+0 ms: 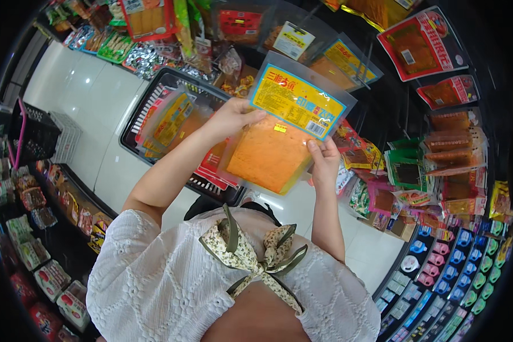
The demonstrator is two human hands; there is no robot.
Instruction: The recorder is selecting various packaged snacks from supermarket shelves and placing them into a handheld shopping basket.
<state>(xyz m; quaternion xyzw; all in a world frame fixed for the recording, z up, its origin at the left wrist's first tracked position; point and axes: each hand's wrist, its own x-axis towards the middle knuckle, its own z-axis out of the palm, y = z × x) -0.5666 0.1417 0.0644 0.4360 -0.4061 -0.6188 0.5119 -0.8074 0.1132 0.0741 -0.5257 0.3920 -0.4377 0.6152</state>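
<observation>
Both my hands hold up a clear plastic packet of flat orange snack sheet (268,157) with a yellow and blue label across its upper part. My left hand (237,117) pinches the packet's left edge, thumb on the front. At the lower right edge of the label, my right hand (325,162) grips it the same way. The fingers behind the packet are hidden. Below and left of it stands a black shopping basket (132,128) with several similar yellow-labelled packets (174,122) and some red packaging (214,159) inside.
Ahead, a rack holds hanging snack packets (342,60), with a red-framed packet (422,44) at right. Brown and green packets (407,165) hang lower right. Shelves of small bottles (456,256) curve below them. Shelves (34,251) line the left, near a black crate (37,134).
</observation>
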